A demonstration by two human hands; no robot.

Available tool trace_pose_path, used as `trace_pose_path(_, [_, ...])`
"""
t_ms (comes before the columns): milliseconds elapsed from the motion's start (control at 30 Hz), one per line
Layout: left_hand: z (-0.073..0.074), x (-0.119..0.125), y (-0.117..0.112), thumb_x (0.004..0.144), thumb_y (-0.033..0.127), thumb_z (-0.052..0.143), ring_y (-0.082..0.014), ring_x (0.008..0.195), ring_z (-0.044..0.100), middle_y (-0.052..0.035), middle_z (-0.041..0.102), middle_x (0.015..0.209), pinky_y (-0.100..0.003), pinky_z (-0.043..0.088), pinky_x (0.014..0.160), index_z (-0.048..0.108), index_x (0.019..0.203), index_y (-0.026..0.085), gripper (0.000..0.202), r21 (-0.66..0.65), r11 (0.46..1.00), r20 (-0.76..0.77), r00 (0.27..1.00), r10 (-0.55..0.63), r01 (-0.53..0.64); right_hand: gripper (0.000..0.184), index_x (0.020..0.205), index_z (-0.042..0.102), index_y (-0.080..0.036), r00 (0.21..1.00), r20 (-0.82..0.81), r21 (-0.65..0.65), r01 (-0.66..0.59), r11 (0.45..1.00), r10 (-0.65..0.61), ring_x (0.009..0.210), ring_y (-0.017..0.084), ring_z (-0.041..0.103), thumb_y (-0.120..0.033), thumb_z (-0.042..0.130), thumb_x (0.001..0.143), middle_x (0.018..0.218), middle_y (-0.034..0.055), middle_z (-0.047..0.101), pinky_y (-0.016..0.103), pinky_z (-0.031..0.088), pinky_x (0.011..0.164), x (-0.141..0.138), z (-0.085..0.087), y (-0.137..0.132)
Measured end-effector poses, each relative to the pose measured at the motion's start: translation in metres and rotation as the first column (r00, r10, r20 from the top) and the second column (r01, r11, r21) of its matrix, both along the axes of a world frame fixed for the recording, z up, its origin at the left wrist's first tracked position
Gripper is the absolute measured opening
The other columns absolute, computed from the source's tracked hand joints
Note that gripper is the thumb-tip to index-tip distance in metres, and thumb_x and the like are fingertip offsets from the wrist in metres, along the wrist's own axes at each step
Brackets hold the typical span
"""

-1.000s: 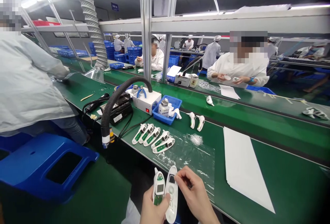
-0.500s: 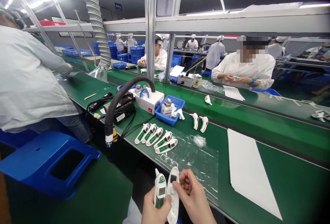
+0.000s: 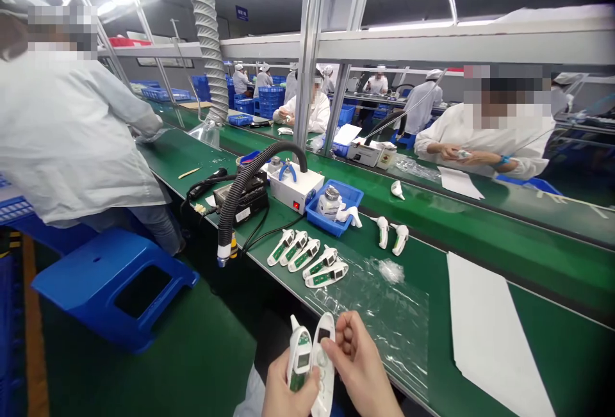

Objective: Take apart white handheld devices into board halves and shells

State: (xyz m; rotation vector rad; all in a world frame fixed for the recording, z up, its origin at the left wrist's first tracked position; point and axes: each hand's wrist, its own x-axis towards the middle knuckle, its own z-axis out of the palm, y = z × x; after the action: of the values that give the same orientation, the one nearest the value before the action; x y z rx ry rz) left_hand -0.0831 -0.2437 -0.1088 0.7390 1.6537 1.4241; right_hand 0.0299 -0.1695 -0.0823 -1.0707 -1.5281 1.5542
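My left hand (image 3: 291, 384) is closed around an ear thermometer body (image 3: 300, 358), white, with a pointed probe, a green circuit board and a small screen. Its thumb also presses the lower part of a long white cover (image 3: 324, 375) held alongside. My right hand (image 3: 359, 362) grips the cover's upper edge, thumb at the dark window and other fingers curled. Body and cover are side by side, not joined. Beyond my hands, several opened thermometer halves (image 3: 327, 275) with green boards lie in a row on the green bench (image 3: 408, 276).
Clear plastic sheet (image 3: 375, 314) covers the bench's near edge. A blue tray (image 3: 336, 231) holds a bottle; a black hose (image 3: 240, 196) arches beside a white box (image 3: 295, 189). White paper (image 3: 494, 334) lies right, a blue stool (image 3: 115, 282) stands left. Co-workers (image 3: 485, 125) sit opposite.
The view has turned slightly left, so the bench and its objects appear farther right. Both hands keep nearly the same grip on the thermometer body and cover.
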Motion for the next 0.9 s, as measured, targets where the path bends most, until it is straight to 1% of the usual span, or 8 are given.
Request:
trace_pose_path(133, [-0.009, -0.006, 0.0, 0.063, 0.035, 0.072, -0.0144, 0.054, 0.048, -0.0028, 0.059, 0.056, -0.023, 0.04, 0.051, 0.063, 0.063, 0.013, 0.024, 0.001, 0.996, 0.063, 0.994, 0.093, -0.093, 0.031, 0.089, 0.049, -0.021, 0.992, -0.116, -0.116, 0.041, 0.992, -0.055, 0.057, 0.011, 0.048, -0.041, 0.07, 0.076, 0.064, -0.0054, 0.051, 0.021, 0.041, 0.054, -0.017, -0.005, -0.005])
trace_pose_path(233, [-0.017, -0.013, 0.002, 0.06, 0.043, 0.077, -0.0116, 0.049, 0.046, 0.0, 0.055, 0.052, -0.02, 0.037, 0.044, 0.062, 0.063, 0.014, 0.033, -0.004, 0.98, 0.158, 0.967, 0.199, -0.201, 0.036, 0.082, 0.057, -0.016, 0.98, -0.186, -0.206, -0.113, 0.972, 0.074, 0.062, 0.016, 0.057, -0.049, 0.069, 0.075, 0.068, 0.0019, 0.061, 0.024, 0.045, 0.057, -0.038, -0.017, -0.01])
trace_pose_path(300, [-0.021, -0.026, 0.004, 0.056, 0.048, 0.08, -0.0076, 0.039, 0.039, 0.0042, 0.048, 0.045, -0.018, 0.028, 0.036, 0.061, 0.067, 0.014, 0.04, -0.018, 0.961, 0.257, 0.927, 0.272, -0.277, 0.042, 0.075, 0.059, -0.014, 0.968, -0.199, -0.247, -0.198, 0.948, 0.151, 0.054, 0.015, 0.056, -0.055, 0.065, 0.076, 0.062, 0.0033, 0.062, 0.023, 0.043, 0.05, -0.06, -0.029, -0.01])
trace_pose_path(400, [-0.024, -0.065, 0.008, 0.063, 0.062, 0.07, -0.0047, 0.032, 0.032, 0.0075, 0.043, 0.04, -0.015, 0.018, 0.032, 0.06, 0.077, 0.014, 0.051, -0.04, 0.917, 0.403, 0.834, 0.378, -0.396, 0.049, 0.073, 0.058, -0.014, 0.948, -0.276, -0.364, -0.253, 0.896, 0.156, 0.039, 0.01, 0.049, -0.062, 0.065, 0.072, 0.052, -0.0005, 0.057, 0.02, 0.036, 0.038, -0.112, -0.044, -0.002])
trace_pose_path(500, [-0.026, -0.121, 0.011, 0.075, 0.072, 0.046, -0.0073, 0.035, 0.041, 0.0047, 0.048, 0.044, -0.016, 0.025, 0.035, 0.059, 0.085, 0.013, 0.061, -0.019, 0.847, 0.467, 0.744, 0.478, -0.532, 0.056, 0.074, 0.057, -0.014, 0.92, -0.34, -0.451, -0.343, 0.824, 0.197, 0.033, 0.007, 0.044, -0.067, 0.069, 0.063, 0.051, -0.0009, 0.058, 0.015, 0.026, 0.029, -0.179, -0.051, 0.008])
trace_pose_path(633, [-0.03, -0.175, 0.016, 0.074, 0.073, 0.046, -0.0083, 0.039, 0.046, 0.0018, 0.054, 0.05, -0.017, 0.031, 0.036, 0.056, 0.078, 0.015, 0.059, 0.01, 0.773, 0.495, 0.674, 0.548, -0.635, 0.062, 0.07, 0.057, -0.014, 0.915, -0.328, -0.502, -0.381, 0.777, 0.237, 0.027, 0.006, 0.039, -0.075, 0.058, 0.064, 0.044, -0.0001, 0.056, 0.014, 0.016, 0.025, -0.244, -0.052, 0.012])
trace_pose_path(700, [-0.033, -0.181, 0.022, 0.074, 0.072, 0.047, -0.0076, 0.036, 0.042, 0.0032, 0.051, 0.046, -0.017, 0.028, 0.034, 0.055, 0.072, 0.016, 0.057, 0.01, 0.767, 0.497, 0.668, 0.553, -0.642, 0.061, 0.069, 0.058, -0.014, 0.92, -0.32, -0.51, -0.37, 0.777, 0.228, 0.025, 0.006, 0.038, -0.075, 0.057, 0.067, 0.042, 0.0, 0.055, 0.014, 0.014, 0.024, -0.251, -0.053, 0.014])
trace_pose_path(900, [-0.032, -0.161, 0.042, 0.075, 0.068, 0.05, -0.0076, 0.033, 0.04, 0.0051, 0.045, 0.041, -0.015, 0.021, 0.03, 0.053, 0.063, 0.017, 0.052, -0.004, 0.82, 0.517, 0.701, 0.491, -0.572, 0.056, 0.063, 0.054, -0.015, 0.94, -0.306, -0.497, -0.293, 0.817, 0.151, 0.025, 0.004, 0.036, -0.07, 0.06, 0.067, 0.041, -0.001, 0.055, 0.013, 0.011, 0.026, -0.224, -0.052, 0.022])
